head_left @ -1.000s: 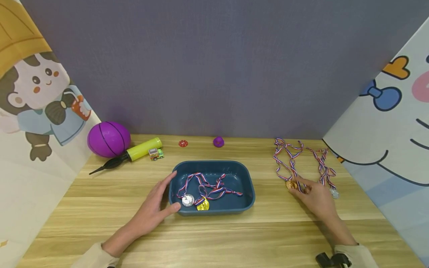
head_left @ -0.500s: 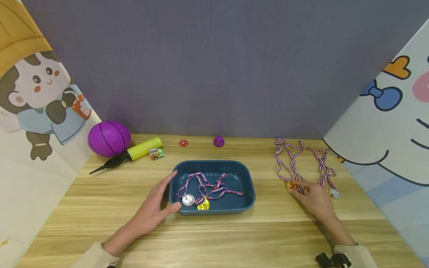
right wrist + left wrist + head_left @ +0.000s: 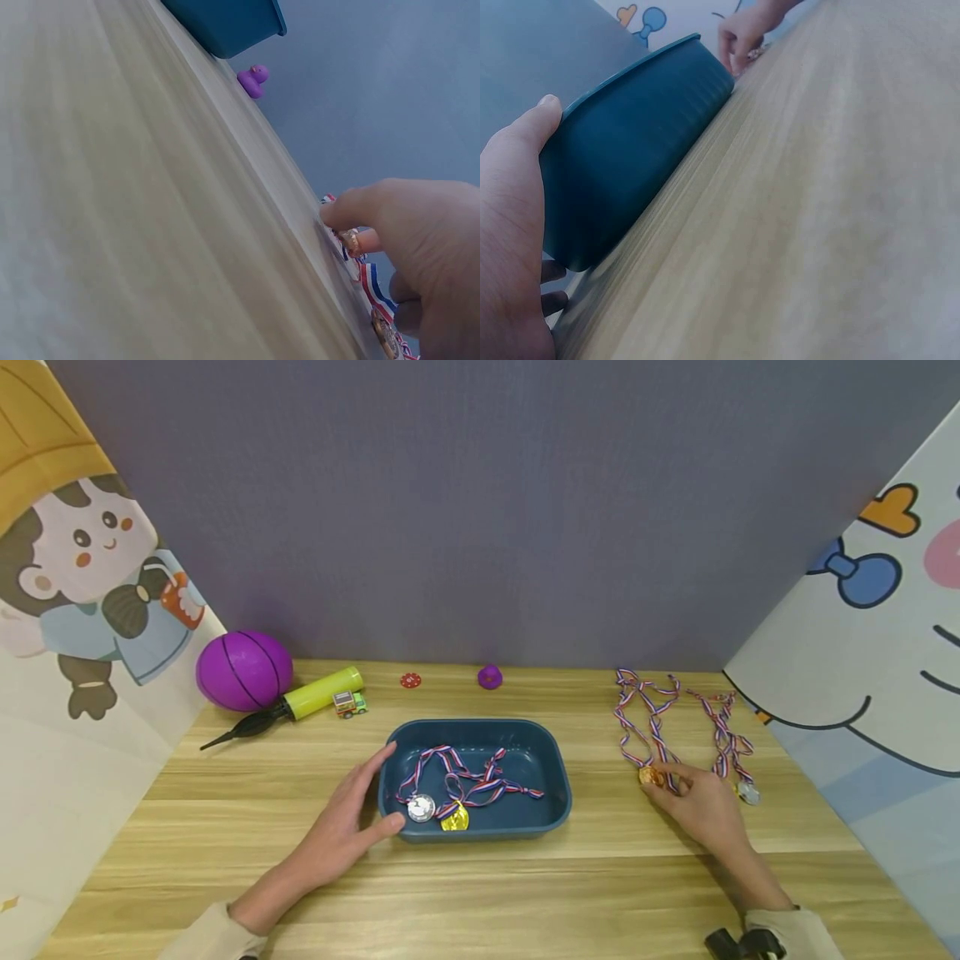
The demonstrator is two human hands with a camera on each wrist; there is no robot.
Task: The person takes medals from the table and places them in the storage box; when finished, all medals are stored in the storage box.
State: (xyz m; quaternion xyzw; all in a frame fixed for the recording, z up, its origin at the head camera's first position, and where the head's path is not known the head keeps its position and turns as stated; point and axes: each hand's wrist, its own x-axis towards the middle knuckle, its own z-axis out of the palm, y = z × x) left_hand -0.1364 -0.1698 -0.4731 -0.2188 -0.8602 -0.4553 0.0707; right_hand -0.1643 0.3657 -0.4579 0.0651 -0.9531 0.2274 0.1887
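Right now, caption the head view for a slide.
Left hand steadies a blue tray of medals while the right hand pinches a gold medal on the table.

A light wood-grain counter (image 3: 480, 893) carries everything. Near its middle sits a dark blue tray (image 3: 551, 810). Behind and left of the tray lie a purple ball (image 3: 243, 670), a yellow pump (image 3: 300, 702) and a small toy truck (image 3: 349, 703). Straight behind the tray are a red disc (image 3: 410, 680) and a purple duck (image 3: 489, 677). Right of the tray lie a gold medal (image 3: 649, 774) and a silver medal (image 3: 747, 792), ribbons trailing back
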